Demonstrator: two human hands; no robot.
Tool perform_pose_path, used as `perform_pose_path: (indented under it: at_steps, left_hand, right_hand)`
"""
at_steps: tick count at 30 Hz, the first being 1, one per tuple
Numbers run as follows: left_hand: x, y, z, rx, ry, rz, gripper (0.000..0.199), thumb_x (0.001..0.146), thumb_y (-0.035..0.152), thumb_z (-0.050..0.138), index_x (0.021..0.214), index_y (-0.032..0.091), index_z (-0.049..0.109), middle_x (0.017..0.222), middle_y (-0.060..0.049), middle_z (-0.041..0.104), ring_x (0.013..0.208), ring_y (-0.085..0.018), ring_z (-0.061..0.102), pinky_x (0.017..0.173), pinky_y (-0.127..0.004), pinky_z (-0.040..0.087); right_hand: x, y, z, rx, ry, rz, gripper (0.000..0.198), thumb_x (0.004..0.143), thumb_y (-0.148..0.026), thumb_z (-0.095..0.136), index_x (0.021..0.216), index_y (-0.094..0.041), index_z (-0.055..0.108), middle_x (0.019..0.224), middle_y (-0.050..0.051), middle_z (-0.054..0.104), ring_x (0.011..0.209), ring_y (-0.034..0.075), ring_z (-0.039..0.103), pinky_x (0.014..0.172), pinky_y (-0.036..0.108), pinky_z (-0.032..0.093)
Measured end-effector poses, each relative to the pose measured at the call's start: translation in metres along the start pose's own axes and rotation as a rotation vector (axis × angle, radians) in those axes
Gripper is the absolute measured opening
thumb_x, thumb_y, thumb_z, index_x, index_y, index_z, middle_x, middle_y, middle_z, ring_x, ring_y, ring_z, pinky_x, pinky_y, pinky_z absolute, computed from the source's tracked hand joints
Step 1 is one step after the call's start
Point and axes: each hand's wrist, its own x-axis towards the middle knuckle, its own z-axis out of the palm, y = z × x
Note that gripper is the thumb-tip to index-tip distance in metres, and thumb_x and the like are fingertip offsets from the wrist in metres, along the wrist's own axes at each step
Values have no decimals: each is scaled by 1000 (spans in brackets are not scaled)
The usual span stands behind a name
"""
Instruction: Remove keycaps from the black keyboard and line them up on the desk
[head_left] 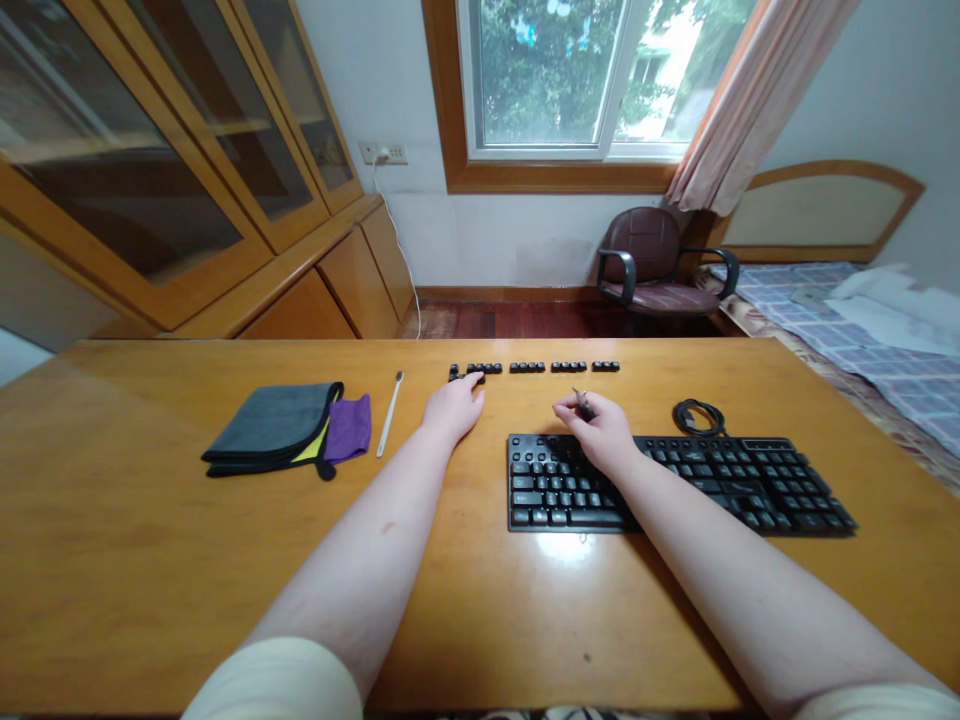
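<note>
From where I stand, a glass-fronted cabinet (352,275) fills the upper left of the frame. Below it, left of centre on the wooden tabletop (112,560), lies a folded grey cloth (274,425) with dark edging, a purple cloth (350,428) against its right side, and then a thin, pale-handled brush (390,414). Near the centre, the left hand (454,407) stretches out to the small black keycaps (527,367), which sit in short groups along the tabletop's far edge; its fingers are down at the leftmost ones, though I cannot tell whether they pinch any. Right of centre, the right hand (606,428) is over the keyboard (712,470), fingers closed on a small dark tool (583,405) with thin tips. The keyboard spreads across the right of centre, a coiled black cable (699,416) just behind it. Beyond, toward the upper right, stand a maroon armchair (649,250) and, farther right, a bed (817,300) with a checked cover.
</note>
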Motion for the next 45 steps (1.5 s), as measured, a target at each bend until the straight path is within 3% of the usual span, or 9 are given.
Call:
perform_pose_path:
  at_steps: [9, 17, 28, 45]
  left_hand:
    - [-1, 2, -4, -10, -15, -14, 47, 85, 35, 44, 131, 27, 45, 112, -6, 63, 95, -21, 61, 83, -30, 47]
    - [-3, 3, -1, 3, -26, 47, 36, 86, 36, 42, 118, 28, 57, 112, -4, 65, 95, -20, 62, 82, -30, 47]
    - [-7, 21, 6, 165, -117, 55, 56, 87, 51, 34, 137, 27, 37, 108, -12, 65, 95, -29, 62, 78, -39, 48]
    - [-8, 23, 3, 149, -114, 14, 59, 87, 48, 37, 139, 20, 33, 109, -14, 64, 96, -29, 62, 79, -37, 47]
  right_hand:
    - [0, -2, -2, -3, -3, 1, 21, 77, -37, 57, 73, -17, 64, 71, 4, 65, 67, 18, 59, 66, 31, 45]
    - [0, 1, 0, -9, 7, 8, 21, 77, -37, 58, 75, -18, 65, 72, 4, 66, 67, 18, 59, 66, 31, 45]
    - [0, 1, 0, -11, 4, -13, 21, 77, -37, 58, 74, -18, 64, 72, 4, 66, 68, 19, 59, 68, 31, 46]
    - [0, 1, -1, -21, -6, 4, 24, 77, -40, 57, 75, -17, 65, 72, 4, 66, 68, 19, 60, 69, 33, 46]
